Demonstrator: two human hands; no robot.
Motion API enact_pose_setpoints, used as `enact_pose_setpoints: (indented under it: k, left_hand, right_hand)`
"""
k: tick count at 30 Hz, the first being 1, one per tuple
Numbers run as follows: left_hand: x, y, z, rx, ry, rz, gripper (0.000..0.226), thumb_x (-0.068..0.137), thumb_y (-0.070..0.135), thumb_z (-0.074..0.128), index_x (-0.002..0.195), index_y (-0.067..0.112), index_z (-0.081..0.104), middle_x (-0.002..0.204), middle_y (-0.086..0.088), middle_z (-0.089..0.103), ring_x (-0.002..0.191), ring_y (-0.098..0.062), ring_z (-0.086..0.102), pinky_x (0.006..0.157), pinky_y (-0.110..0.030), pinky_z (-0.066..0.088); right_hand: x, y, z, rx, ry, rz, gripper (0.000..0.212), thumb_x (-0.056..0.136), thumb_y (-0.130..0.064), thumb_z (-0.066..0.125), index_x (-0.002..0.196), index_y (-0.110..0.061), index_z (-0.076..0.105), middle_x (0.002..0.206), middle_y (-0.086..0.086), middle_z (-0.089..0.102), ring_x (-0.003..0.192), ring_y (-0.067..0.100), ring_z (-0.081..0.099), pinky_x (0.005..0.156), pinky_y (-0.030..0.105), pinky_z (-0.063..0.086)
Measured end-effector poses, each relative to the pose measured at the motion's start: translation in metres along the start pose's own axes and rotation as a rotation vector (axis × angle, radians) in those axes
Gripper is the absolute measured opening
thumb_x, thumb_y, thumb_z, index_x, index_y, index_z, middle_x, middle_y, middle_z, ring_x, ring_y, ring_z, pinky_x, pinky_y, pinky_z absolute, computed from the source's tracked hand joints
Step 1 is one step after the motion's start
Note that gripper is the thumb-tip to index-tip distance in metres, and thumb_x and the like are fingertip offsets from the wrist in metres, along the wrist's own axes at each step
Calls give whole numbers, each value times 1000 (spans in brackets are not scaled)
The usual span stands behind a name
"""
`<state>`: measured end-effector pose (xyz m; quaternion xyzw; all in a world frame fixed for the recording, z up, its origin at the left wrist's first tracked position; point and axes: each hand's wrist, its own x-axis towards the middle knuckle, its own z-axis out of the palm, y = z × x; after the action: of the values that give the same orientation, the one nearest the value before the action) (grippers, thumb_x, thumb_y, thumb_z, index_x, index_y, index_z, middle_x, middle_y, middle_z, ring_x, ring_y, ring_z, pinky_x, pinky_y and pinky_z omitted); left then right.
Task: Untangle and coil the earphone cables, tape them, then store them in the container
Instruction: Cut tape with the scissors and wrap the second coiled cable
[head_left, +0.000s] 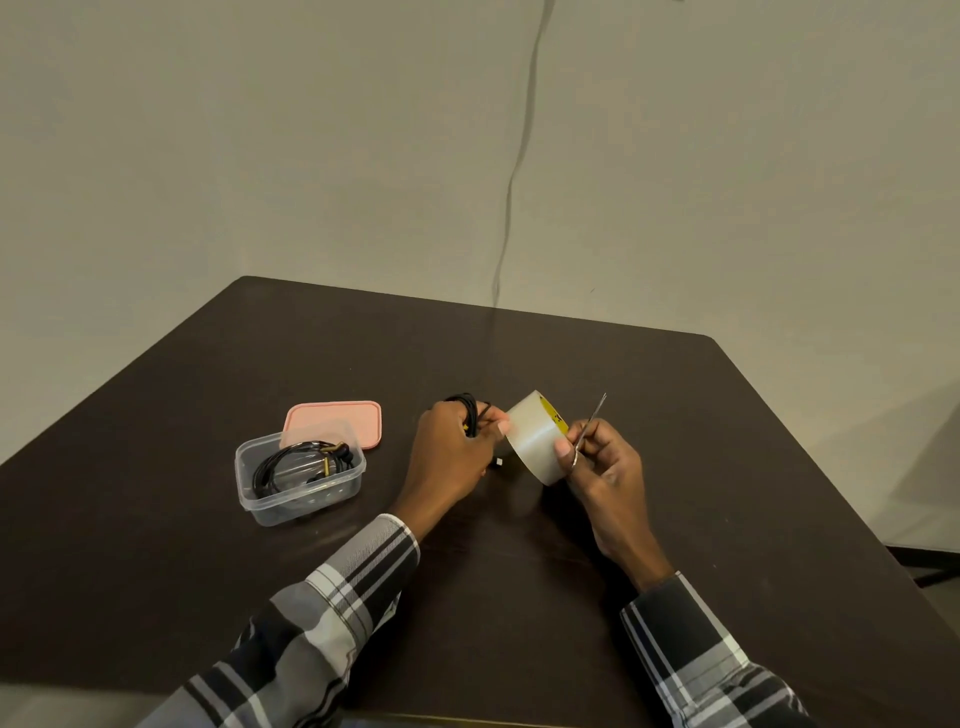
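My left hand (451, 451) holds a coiled black earphone cable (470, 410), its loops showing above the knuckles, and its thumb and finger pinch the edge of a roll of clear tape (532, 436). My right hand (605, 467) presses its thumb on the roll's other side and grips thin metal scissors (589, 428), whose tips point up past the roll. The tape roll hangs just above the dark table between both hands. A clear plastic container (298, 480) at the left holds another coiled black cable (301, 460) with gold parts.
The container's pink lid (337, 418) lies flat just behind the container. The dark brown table (571, 597) ends at a far edge near a pale wall, down which a thin cable (511, 182) runs. A small plug end (498, 461) sits below my left hand.
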<state>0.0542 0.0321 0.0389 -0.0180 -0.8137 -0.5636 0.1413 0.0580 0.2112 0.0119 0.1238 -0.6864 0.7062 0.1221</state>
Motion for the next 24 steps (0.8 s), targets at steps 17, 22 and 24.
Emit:
enact_pose_setpoints:
  k: [17,22,24]
  left_hand:
    - [11,0,-8,-74,-163,-203,16,93,19,60,77,17,64,73,1,65,53,-3,54,47,-14,42]
    - [11,5,-13,-163,-219,-279,15,91,10,58,77,10,64,71,-4,62,42,-3,46,46,-20,42]
    - [12,7,-15,-177,-229,-296,12,90,9,58,80,8,64,72,-6,61,44,-6,46,47,-21,42]
  right_hand:
    - [3,-2,-4,-209,-45,-83,16,87,-23,66,84,-9,59,83,7,65,80,11,62,63,17,47]
    - [3,-2,-4,-236,-56,-86,10,87,-24,67,83,-18,60,82,-3,65,81,8,62,62,16,47]
    - [3,-2,-3,-242,-57,-86,11,87,-25,67,83,-18,60,83,-1,65,81,10,62,63,15,47]
